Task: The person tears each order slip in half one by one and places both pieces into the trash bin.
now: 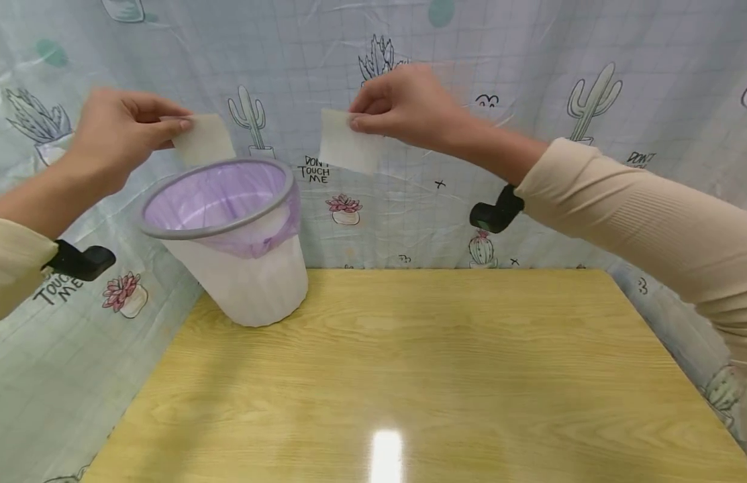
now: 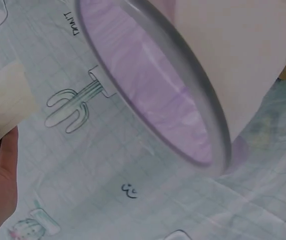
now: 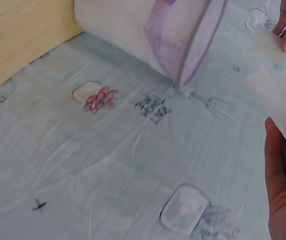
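My left hand (image 1: 110, 134) pinches a small cream square of paper (image 1: 205, 142) between thumb and fingers, above the back left rim of a white trash bin (image 1: 249, 285). The same paper (image 2: 8, 95) shows at the left edge in the left wrist view, beside the bin's grey rim (image 2: 202, 85). To the right of the bin, my right hand (image 1: 409, 104) holds up a second pale paper square (image 1: 349, 144) by its upper edge. In the right wrist view this square (image 3: 277, 100) tilts between thumb and fingers. A purple bag (image 1: 219, 194) lines the bin and folds over its rim.
The bin stands at the back left corner of a yellow wood-grain table (image 1: 409, 355). A pale curtain (image 1: 518, 74) printed with cacti hangs behind and along the sides. Black camera mounts (image 1: 496, 209) sit on both wrists.
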Tool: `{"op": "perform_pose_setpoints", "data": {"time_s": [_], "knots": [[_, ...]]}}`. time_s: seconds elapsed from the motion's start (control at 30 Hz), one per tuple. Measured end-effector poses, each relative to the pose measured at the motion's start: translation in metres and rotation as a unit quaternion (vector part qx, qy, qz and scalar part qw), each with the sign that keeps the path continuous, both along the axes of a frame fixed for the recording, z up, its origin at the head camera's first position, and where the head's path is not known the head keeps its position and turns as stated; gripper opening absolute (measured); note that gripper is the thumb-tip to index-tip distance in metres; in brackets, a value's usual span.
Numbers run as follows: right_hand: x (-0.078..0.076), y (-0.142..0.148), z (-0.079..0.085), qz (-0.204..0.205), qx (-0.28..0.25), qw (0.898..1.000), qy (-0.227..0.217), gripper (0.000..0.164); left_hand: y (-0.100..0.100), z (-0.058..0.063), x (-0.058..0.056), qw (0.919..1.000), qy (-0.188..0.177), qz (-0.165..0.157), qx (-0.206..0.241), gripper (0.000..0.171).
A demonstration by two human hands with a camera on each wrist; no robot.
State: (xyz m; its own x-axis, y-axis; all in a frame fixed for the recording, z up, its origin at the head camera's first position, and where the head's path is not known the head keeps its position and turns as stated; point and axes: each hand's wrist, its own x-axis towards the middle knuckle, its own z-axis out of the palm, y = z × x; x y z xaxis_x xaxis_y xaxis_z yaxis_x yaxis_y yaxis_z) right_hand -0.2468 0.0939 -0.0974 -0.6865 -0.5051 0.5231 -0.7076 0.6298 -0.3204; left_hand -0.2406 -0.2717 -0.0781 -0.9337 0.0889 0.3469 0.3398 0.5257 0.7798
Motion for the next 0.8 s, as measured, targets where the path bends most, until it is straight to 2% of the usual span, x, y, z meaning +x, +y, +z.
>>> {"op": "perform_pose_setpoints", "data": {"time_s": [0.17, 0.33, 0.47, 0.63, 0.8], "knots": [[-0.016, -0.047, -0.003, 0.063, 0.000, 0.998, -0.023, 0.017, -0.017, -0.007, -0.004, 0.9994, -0.022, 0.019, -0.021, 0.019], [-0.030, -0.086, -0.001, 0.095, -0.025, 0.993, -0.059, 0.016, -0.034, -0.010, -0.003, 0.9976, -0.042, 0.038, -0.039, 0.017], [-0.039, -0.107, -0.002, 0.102, -0.032, 0.992, -0.063, 0.015, -0.045, -0.010, -0.005, 0.9972, -0.051, 0.048, -0.026, 0.013], [-0.051, -0.127, -0.011, 0.093, -0.015, 0.993, -0.065, 0.014, -0.056, -0.012, -0.011, 0.9964, -0.060, 0.059, -0.007, 0.012], [-0.061, -0.143, -0.019, 0.084, -0.016, 0.993, -0.076, 0.012, -0.067, -0.014, -0.016, 0.9947, -0.075, 0.068, -0.020, 0.019]]}}
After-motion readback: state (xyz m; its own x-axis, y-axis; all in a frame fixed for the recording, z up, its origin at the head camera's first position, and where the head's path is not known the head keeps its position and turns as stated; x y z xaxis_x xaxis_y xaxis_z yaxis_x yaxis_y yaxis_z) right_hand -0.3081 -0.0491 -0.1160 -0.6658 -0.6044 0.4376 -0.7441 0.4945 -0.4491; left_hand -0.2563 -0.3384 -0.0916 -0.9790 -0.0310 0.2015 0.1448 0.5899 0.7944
